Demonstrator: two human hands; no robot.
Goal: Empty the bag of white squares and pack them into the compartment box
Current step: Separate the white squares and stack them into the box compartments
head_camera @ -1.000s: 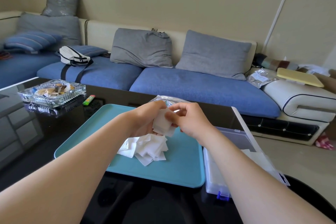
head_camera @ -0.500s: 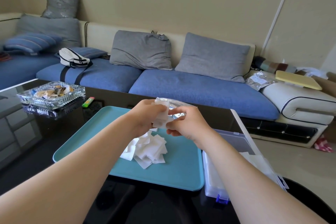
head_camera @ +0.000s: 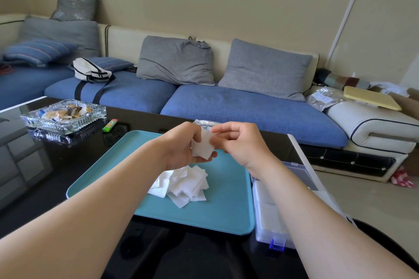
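Centre of frame:
- Left hand (head_camera: 181,146): fingers curled round the held stack (head_camera: 202,147) of white squares, thumb underneath.
- Right hand (head_camera: 241,142): fingers curled, thumb and forefinger pinching the upper right edge of the held stack.
- Clear bag (head_camera: 205,123): crumpled, showing just above and behind both hands. Which hand holds it cannot be told.

Below centre:
- Loose pile (head_camera: 186,184) of white squares: lying overlapped on the teal tray (head_camera: 226,208), directly under the hands.
- Teal tray: flat on the black glass table (head_camera: 74,158).

Lower right:
- Compartment box (head_camera: 267,217): clear plastic, touching the tray's right edge, lid open and leaning to the right, blue latch (head_camera: 277,244) on its near end. It is partly hidden by the right forearm. White contents show through the wall, but which compartments are filled cannot be told.

Left of frame, on the table:
- Glass ashtray (head_camera: 63,115): holds scraps.
- Green lighter (head_camera: 110,125): just beside the ashtray, apart from the tray.

Upper frame:
- Blue sofa (head_camera: 238,108): grey cushions, a white shoulder bag (head_camera: 91,72) on the left seat.
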